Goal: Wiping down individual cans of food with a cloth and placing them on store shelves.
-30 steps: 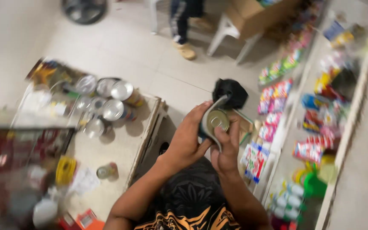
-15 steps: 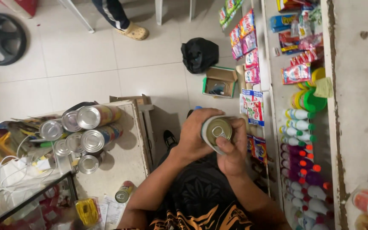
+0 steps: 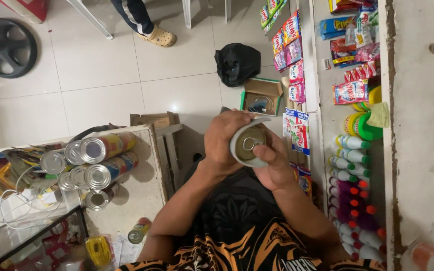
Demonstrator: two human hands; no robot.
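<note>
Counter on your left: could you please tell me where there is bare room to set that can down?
Bare counter top lies between the stacked cans and the counter's right edge, above the lone small can. The far-left end is crowded with cables and packets; the shelf on the right is packed.

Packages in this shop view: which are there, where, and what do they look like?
Can: round, gold top, in both hands.
Tins: silver-topped cylinders, stacked on the left counter.
Sachets: bright hanging strips, upper middle.
Bottles: white and purple, coloured caps, right shelf.
Box: small, open, cardboard, on the floor.
</note>
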